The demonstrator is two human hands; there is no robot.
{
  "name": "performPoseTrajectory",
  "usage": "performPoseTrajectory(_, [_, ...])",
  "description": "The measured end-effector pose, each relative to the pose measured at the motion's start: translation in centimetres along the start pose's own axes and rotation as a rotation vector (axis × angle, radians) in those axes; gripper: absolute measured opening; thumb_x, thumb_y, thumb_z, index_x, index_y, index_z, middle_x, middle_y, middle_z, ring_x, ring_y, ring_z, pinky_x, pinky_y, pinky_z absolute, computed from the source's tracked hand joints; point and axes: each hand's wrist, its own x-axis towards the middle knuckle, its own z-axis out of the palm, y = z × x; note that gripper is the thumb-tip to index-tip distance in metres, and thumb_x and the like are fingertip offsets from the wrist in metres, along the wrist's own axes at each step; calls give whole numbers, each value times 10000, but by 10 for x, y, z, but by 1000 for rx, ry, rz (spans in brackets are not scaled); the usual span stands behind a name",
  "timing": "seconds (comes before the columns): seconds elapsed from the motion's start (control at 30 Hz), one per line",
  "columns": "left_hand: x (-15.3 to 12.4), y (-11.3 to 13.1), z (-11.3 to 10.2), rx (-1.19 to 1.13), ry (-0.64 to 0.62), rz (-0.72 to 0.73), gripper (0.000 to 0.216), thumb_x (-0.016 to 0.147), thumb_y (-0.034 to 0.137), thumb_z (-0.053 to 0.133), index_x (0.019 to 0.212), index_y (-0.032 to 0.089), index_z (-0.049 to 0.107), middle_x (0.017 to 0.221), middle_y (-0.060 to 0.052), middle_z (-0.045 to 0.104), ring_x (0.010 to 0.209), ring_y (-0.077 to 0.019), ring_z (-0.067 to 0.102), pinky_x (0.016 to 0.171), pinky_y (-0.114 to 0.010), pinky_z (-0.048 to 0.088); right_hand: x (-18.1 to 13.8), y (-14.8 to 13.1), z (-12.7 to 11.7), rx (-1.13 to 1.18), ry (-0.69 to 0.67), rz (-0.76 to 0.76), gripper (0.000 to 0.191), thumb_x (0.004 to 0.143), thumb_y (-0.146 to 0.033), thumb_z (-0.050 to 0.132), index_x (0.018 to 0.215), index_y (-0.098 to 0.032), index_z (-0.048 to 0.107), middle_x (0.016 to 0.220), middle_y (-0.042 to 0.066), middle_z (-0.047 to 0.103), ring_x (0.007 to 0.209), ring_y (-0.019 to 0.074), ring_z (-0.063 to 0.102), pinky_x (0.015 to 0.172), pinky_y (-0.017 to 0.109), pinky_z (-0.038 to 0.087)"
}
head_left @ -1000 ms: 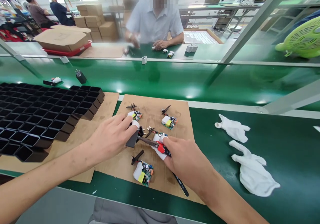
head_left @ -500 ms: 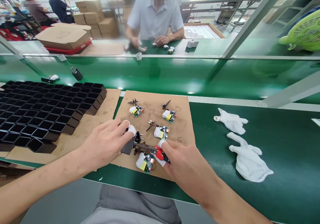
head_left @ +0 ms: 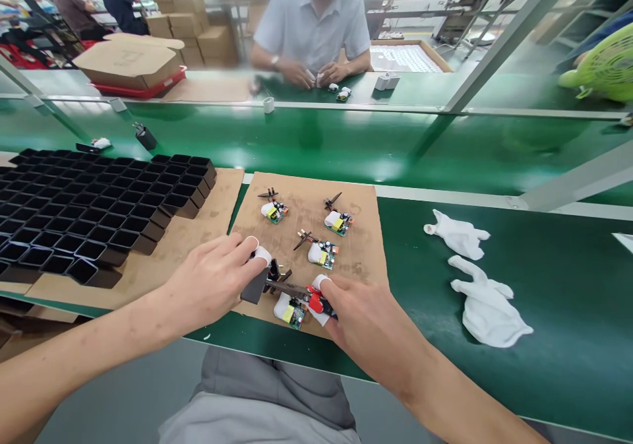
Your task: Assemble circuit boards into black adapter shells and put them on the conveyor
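My left hand [head_left: 210, 279], with white covers on the fingertips, is closed around a black charger case [head_left: 254, 289]. Red-and-black handled pliers [head_left: 315, 300] are gripped in my right hand [head_left: 366, 315], which also wears a white fingertip cover. Their jaws reach left to the plug end of the case; whether they bite on it I cannot tell. Just below the pliers lies a circuit board [head_left: 291, 311] with white and yellow parts. Similar boards [head_left: 322, 254] lie farther up on the cardboard sheet [head_left: 363, 259], with black plug pieces [head_left: 332, 201] beside them.
Rows of hollow black cases [head_left: 103, 213] stand at left. White gloves [head_left: 494, 305] lie on the green table at right. A black charger [head_left: 145, 136] and a white case [head_left: 268, 105] sit beyond. Across the bench a person handles small white parts; a metal post [head_left: 514, 41] slants at right.
My view has shifted slightly, while both hands keep the case and pliers in nearly the same pose. Across the bench, the other person's hands have come together.
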Motion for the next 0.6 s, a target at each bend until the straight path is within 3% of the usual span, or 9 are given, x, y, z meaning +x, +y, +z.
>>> performPoseTrajectory(0.2, [4,-4,-6,-83,112,-43,377,768,-39,579,1045,217,584,891,-57,661,743,-257,608,637,-370,508,8,6,-5,4,10,-23,225,874,-10,659,925,-223,609,902,41,777,738,222,716,621,322,234])
performPoseTrajectory(0.33, [10,-4,-17,-589,105,-239,351,915,99,753,1218,215,619,992,-28,725,812,-207,709,679,-311,580,15,35,-6,158,178,-149,144,987,-145,698,878,-217,638,856,37,750,700,183,655,632,291,315])
performPoseTrajectory(0.47, [21,6,-9,-1077,263,-278,533,858,267,999,1263,258,653,1101,-30,764,930,-194,748,821,-320,625,21,62,-1,441,301,-304,105,1079,-276,699,1016,-200,736,896,36,766,722,157,632,656,259,417])
performPoseTrajectory(0.6, [43,21,9,-1150,453,-241,700,721,329,1104,1288,259,700,1080,-55,774,945,-232,735,868,-391,632,29,76,16,524,438,-390,146,1120,-342,692,1161,-217,756,894,29,742,726,163,631,678,270,471])
